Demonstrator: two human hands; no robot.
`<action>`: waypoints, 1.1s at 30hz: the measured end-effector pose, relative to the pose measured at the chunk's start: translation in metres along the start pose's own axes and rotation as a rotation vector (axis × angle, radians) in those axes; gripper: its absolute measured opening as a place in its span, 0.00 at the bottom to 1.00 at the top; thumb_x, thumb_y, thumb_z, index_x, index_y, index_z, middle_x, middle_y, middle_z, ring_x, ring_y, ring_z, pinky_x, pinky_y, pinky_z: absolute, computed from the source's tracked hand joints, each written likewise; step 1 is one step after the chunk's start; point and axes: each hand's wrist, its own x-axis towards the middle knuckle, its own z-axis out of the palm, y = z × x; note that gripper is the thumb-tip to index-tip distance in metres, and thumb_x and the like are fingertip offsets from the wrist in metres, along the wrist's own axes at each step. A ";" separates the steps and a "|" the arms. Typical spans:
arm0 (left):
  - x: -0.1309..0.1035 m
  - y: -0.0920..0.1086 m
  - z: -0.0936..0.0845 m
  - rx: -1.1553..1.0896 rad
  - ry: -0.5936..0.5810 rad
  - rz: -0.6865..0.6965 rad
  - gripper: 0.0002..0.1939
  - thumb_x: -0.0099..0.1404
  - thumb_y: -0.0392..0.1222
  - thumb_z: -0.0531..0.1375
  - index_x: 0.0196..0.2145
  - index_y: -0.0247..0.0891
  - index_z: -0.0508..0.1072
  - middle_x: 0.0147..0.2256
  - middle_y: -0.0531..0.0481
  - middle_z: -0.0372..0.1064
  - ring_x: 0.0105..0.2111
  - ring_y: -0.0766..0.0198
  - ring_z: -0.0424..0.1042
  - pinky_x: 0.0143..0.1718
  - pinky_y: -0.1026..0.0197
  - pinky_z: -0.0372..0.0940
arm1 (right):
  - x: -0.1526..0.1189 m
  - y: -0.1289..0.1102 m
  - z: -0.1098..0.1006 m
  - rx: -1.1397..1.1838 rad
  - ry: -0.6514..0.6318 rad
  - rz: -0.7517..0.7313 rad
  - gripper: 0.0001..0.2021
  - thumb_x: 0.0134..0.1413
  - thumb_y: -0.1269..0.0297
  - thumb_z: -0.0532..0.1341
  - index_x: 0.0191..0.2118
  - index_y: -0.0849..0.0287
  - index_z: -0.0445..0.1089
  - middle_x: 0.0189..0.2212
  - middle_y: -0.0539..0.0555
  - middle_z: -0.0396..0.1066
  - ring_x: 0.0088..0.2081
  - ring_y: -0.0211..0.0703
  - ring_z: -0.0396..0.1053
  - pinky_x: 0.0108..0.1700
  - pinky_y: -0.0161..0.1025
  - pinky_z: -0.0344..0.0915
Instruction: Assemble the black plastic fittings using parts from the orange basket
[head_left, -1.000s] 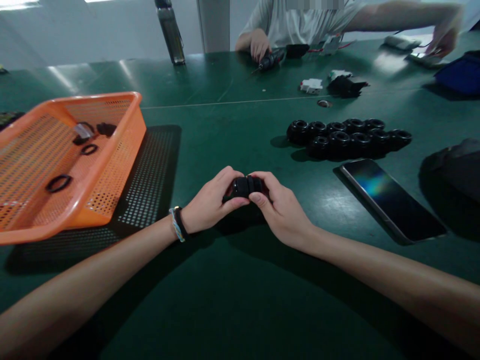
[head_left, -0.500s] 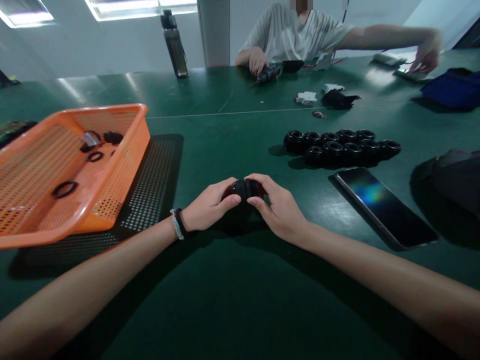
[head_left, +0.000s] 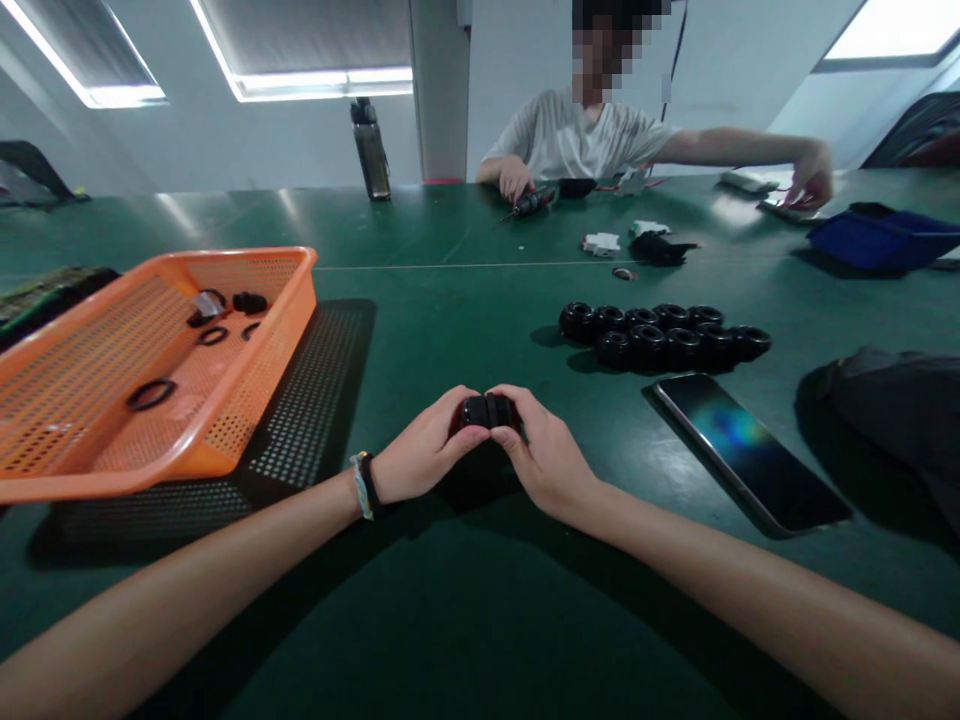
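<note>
Between both hands, a little above the green table (head_left: 465,620), is a black ribbed cylindrical fitting (head_left: 487,411). My left hand (head_left: 431,445) pinches its left end with thumb and fingers. On the other end, my right hand (head_left: 547,450) is closed in the same way. A groove runs round the fitting near its middle; its ends are hidden by my fingers. Beyond my right hand stand several glossy black round fittings (head_left: 664,337) with holes in their tops, set in two rows.
An orange basket (head_left: 225,440) at left holds black rings (head_left: 151,394) and small black parts. At right lie a phone (head_left: 750,450) and a dark cloth-like item (head_left: 900,410). Across the table are a bottle (head_left: 371,155), a blue bin (head_left: 885,238), and a person (head_left: 577,135) touching a power drill (head_left: 534,202).
My view has tilted up, so the scene sits lower in the picture. Both hands keep hold of the black fitting, whose two sections appear slightly closer together.
</note>
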 end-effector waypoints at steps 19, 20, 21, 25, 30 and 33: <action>0.001 -0.002 0.004 -0.167 0.027 -0.018 0.25 0.64 0.62 0.44 0.34 0.35 0.61 0.26 0.54 0.57 0.24 0.67 0.57 0.26 0.63 0.54 | 0.005 0.002 -0.005 0.038 -0.011 -0.037 0.18 0.60 0.50 0.47 0.44 0.58 0.61 0.36 0.58 0.71 0.36 0.46 0.70 0.36 0.43 0.68; 0.000 -0.001 0.006 -0.258 0.014 -0.047 0.25 0.64 0.63 0.43 0.33 0.35 0.59 0.23 0.56 0.55 0.22 0.69 0.54 0.24 0.64 0.52 | 0.005 0.005 -0.005 0.016 0.007 -0.097 0.19 0.60 0.49 0.46 0.45 0.58 0.61 0.37 0.59 0.71 0.36 0.46 0.70 0.37 0.43 0.68; 0.000 -0.001 0.007 -0.325 -0.001 -0.075 0.25 0.63 0.64 0.44 0.32 0.36 0.58 0.22 0.57 0.52 0.21 0.70 0.52 0.23 0.65 0.50 | 0.005 0.007 -0.005 -0.002 0.016 -0.143 0.19 0.60 0.49 0.46 0.45 0.58 0.61 0.37 0.59 0.71 0.37 0.46 0.70 0.37 0.44 0.68; 0.001 -0.002 0.008 -0.394 -0.080 -0.122 0.26 0.60 0.66 0.48 0.32 0.36 0.58 0.21 0.58 0.51 0.20 0.71 0.51 0.22 0.65 0.49 | 0.004 0.010 -0.006 -0.039 0.008 -0.204 0.19 0.61 0.49 0.44 0.46 0.58 0.59 0.37 0.59 0.70 0.38 0.47 0.69 0.38 0.44 0.68; 0.000 -0.005 0.007 -0.360 -0.127 -0.123 0.28 0.60 0.67 0.47 0.29 0.36 0.60 0.20 0.57 0.53 0.20 0.70 0.52 0.23 0.65 0.50 | 0.003 0.008 -0.006 -0.052 0.034 -0.231 0.19 0.62 0.50 0.43 0.46 0.57 0.58 0.37 0.59 0.70 0.37 0.46 0.69 0.37 0.43 0.68; -0.001 -0.003 0.007 -0.294 -0.076 -0.088 0.25 0.62 0.65 0.47 0.31 0.36 0.60 0.22 0.56 0.55 0.21 0.69 0.53 0.25 0.64 0.52 | 0.003 0.007 -0.006 -0.051 0.042 -0.238 0.18 0.62 0.51 0.43 0.46 0.58 0.58 0.36 0.59 0.70 0.37 0.45 0.69 0.37 0.43 0.68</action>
